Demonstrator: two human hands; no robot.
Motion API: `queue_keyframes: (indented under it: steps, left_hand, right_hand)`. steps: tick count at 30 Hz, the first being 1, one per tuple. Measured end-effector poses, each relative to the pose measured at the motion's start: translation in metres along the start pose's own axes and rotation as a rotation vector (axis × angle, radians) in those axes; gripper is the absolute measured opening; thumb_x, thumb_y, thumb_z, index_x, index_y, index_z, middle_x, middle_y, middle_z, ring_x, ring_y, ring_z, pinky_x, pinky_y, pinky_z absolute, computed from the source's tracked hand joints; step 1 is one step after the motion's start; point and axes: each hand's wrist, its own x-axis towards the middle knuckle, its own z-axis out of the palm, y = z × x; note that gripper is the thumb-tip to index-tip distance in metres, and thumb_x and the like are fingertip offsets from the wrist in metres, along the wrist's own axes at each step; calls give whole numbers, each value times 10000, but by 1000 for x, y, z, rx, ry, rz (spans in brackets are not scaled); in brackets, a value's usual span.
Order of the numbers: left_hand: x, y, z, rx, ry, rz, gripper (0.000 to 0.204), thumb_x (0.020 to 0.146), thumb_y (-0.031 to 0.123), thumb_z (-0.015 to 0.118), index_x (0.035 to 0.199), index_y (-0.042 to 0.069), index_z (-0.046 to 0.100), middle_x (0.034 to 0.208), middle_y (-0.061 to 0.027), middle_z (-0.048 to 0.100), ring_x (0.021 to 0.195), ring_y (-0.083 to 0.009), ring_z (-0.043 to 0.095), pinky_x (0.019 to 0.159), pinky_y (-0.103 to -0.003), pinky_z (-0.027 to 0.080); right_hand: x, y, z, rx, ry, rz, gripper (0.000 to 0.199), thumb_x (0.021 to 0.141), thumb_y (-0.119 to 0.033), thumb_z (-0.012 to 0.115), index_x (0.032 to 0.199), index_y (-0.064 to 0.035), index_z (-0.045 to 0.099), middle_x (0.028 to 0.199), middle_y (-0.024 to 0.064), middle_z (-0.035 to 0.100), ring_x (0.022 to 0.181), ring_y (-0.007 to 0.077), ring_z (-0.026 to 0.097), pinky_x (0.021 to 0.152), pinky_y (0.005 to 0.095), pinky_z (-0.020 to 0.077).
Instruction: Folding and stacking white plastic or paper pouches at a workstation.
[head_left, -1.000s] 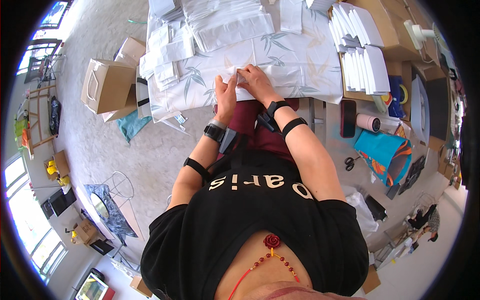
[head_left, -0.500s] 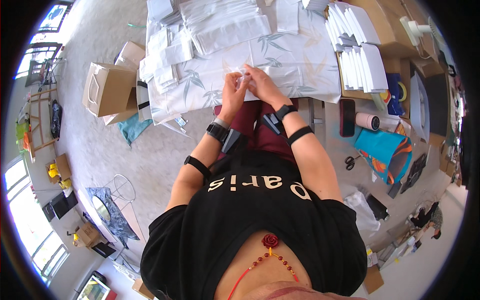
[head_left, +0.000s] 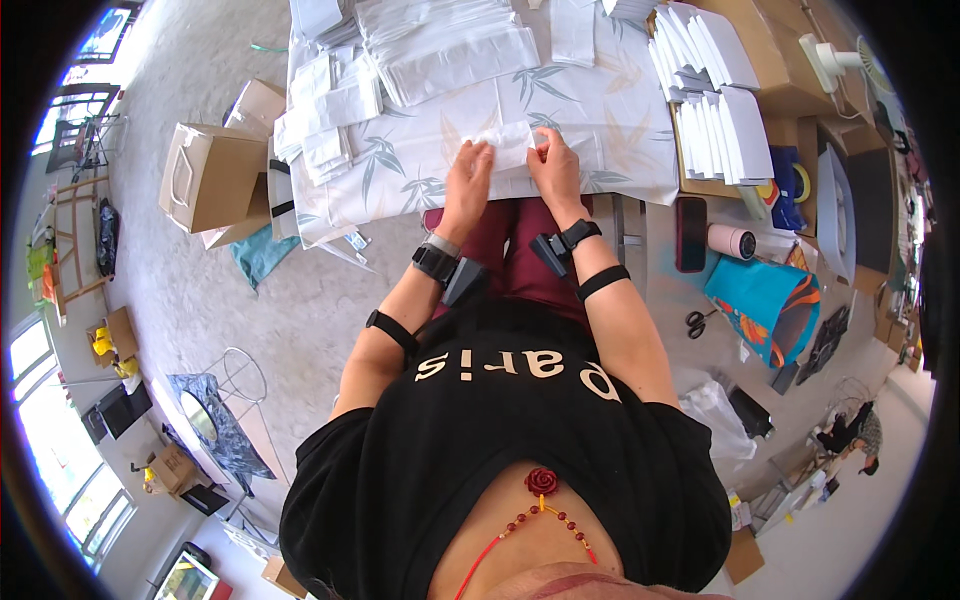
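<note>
A thin, translucent white plastic bag (head_left: 508, 143) spreads between my hands over the near part of the table. My right hand (head_left: 556, 172) pinches its right edge between thumb and fingers, lifting that edge a little. At the bag's left end is my left hand (head_left: 467, 190), its fingers loosely stretched and slightly blurred against the plastic. Farther back lies a wide pile of flat clear bags (head_left: 460, 65). Smaller bag stacks (head_left: 340, 105) lie to its left, and one flat bag (head_left: 572, 32) rests apart at the back.
A patterned cloth covers the table (head_left: 390, 190). On the right, folded white cards or packets (head_left: 722, 135) stand in an open carton. Nearby are a phone (head_left: 690, 235), a pink tumbler (head_left: 732, 241), a teal bag (head_left: 765, 300) and scissors (head_left: 698, 322). Cardboard boxes (head_left: 205, 180) stand left.
My hands were close together, fingers meeting over the bag. They have drawn apart, the right one moving rightward with the bag's edge, and the bag is now spread out between them.
</note>
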Motion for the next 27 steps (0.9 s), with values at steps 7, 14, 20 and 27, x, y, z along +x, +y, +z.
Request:
queue_keyframes:
  steps: [7, 14, 20, 27]
  left_hand:
    - [14, -17, -32, 14, 278, -5, 282, 996, 128, 637, 1239, -14, 654, 1154, -155, 683, 958, -222, 657, 831, -354, 538]
    - [25, -12, -32, 193, 211, 126, 331, 915, 47, 680, 1238, -10, 633, 1196, -168, 653, 1062, -277, 648, 929, -408, 523]
    - [4, 6, -8, 592, 86, 560, 461, 926, 99, 667, 1361, -18, 569, 1490, -203, 505, 1442, -367, 417, 1201, -501, 319]
    - [-4, 1, 7, 850, -116, 554, 752, 981, 431, 630, 1573, 24, 408, 1701, -164, 272, 1599, -358, 162, 1281, -565, 125]
  right_hand:
    - [-8, -7, -3, 24, 27, 7, 373, 867, -40, 692, 1231, 7, 624, 837, 166, 706, 758, 356, 694, 721, 450, 552]
    - [-15, 1, -2, -11, 49, 25, 398, 872, -39, 687, 1262, -1, 613, 844, 163, 696, 767, 360, 690, 732, 455, 550]
    - [-16, 6, 0, -28, 46, 29, 398, 878, -42, 680, 1268, -3, 614, 876, 175, 703, 801, 367, 696, 758, 466, 552]
    - [-17, 3, 1, -54, 38, 62, 397, 882, -54, 675, 1269, 7, 610, 888, 182, 706, 827, 382, 696, 783, 469, 556]
